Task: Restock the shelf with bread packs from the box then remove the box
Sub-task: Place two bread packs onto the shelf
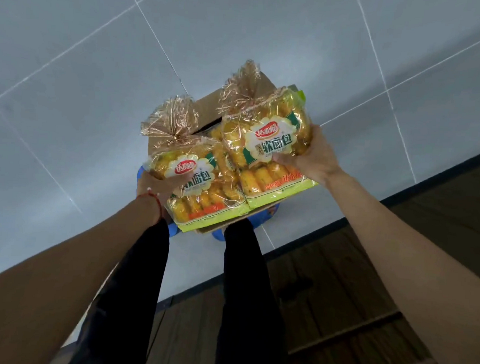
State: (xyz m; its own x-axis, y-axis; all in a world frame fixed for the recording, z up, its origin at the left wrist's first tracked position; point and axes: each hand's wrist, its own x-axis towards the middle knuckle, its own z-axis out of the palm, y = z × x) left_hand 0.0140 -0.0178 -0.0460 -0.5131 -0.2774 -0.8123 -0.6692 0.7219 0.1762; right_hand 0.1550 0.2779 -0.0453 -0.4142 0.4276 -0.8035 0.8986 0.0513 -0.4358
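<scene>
I look straight down past my black trouser legs. My left hand grips a yellow bread pack with a gold twisted top, held above the open cardboard box. My right hand grips a second bread pack of the same kind, a little higher and to the right. Both packs hide most of the box's inside; more yellow packs show in the gap between them. The box rests on a blue stool, of which only edges show.
Grey tiled floor surrounds the box on the left and far side. A dark wooden shelf unit runs along the right and lower right, with a black base strip along the floor.
</scene>
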